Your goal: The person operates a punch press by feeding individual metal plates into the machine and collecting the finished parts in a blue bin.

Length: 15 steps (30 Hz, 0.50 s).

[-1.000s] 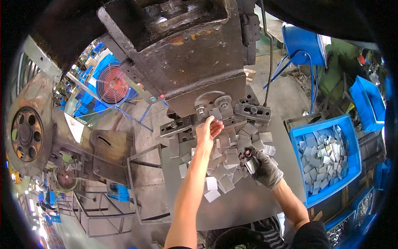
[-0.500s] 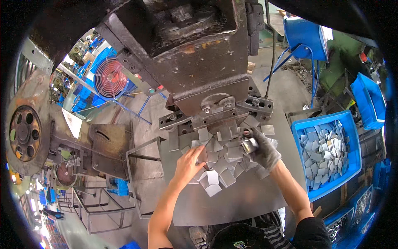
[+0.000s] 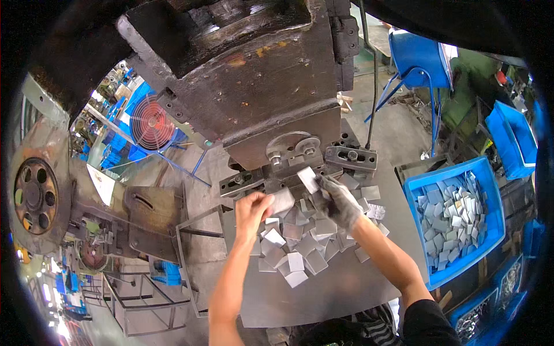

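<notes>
Our left hand (image 3: 251, 213), at the pile (image 3: 300, 247) before, now pinches one metal plate (image 3: 282, 200); our gloved right hand (image 3: 340, 205) has swung leftward, fingers gripping another plate (image 3: 308, 179), both near the far edge of the table (image 3: 323, 297).

Held plates (image 3: 309, 179): pale silver
Loose plates (image 3: 307, 244): silver-grey, some near-white
Right glove (image 3: 345, 209): charcoal grey, lighter grey patches
Table (image 3: 340, 288): plain grey
Press (image 3: 259, 75): brown-black, yellow-orange flecks
Bin (image 3: 494, 216): bright blue
Fan (image 3: 152, 119): red, concentric-ring pattern
Chair (image 3: 418, 57): blue, legs too
Wheel (image 3: 34, 196): rusty brown-black
Sleeve (image 3: 428, 323): solid black
Shirt (image 3: 381, 331): black, grey stripes
</notes>
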Each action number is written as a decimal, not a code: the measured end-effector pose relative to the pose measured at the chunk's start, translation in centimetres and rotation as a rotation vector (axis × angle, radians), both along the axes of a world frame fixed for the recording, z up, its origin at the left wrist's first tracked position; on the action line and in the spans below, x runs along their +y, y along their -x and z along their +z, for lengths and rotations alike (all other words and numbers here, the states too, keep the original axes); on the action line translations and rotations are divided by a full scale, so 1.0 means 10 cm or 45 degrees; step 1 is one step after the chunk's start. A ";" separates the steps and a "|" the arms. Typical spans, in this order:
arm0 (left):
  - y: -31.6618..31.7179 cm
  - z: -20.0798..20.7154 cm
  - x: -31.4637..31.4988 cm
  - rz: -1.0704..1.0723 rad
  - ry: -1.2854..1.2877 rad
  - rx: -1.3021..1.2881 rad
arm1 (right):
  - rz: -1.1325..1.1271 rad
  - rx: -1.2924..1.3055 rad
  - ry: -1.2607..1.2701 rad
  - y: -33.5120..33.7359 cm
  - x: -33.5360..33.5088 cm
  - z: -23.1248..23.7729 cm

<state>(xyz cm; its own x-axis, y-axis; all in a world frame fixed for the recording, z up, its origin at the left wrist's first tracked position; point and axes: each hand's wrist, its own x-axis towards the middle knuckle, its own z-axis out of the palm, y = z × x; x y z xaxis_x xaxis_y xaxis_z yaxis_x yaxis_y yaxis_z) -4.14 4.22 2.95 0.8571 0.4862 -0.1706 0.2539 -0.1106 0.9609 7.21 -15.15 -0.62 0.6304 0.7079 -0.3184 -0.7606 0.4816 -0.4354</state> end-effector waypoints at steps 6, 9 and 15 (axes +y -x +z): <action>-0.64 -0.25 -0.38 0.328 0.662 -0.195 | 0.016 0.324 -0.072 0.36 -0.55 -0.09; -0.83 -0.32 -0.49 0.375 0.806 -0.182 | 0.029 0.323 -0.043 0.45 -0.81 -0.14; -0.96 -0.32 -0.57 0.517 0.867 -0.207 | -0.023 0.179 -0.006 0.53 -0.94 0.08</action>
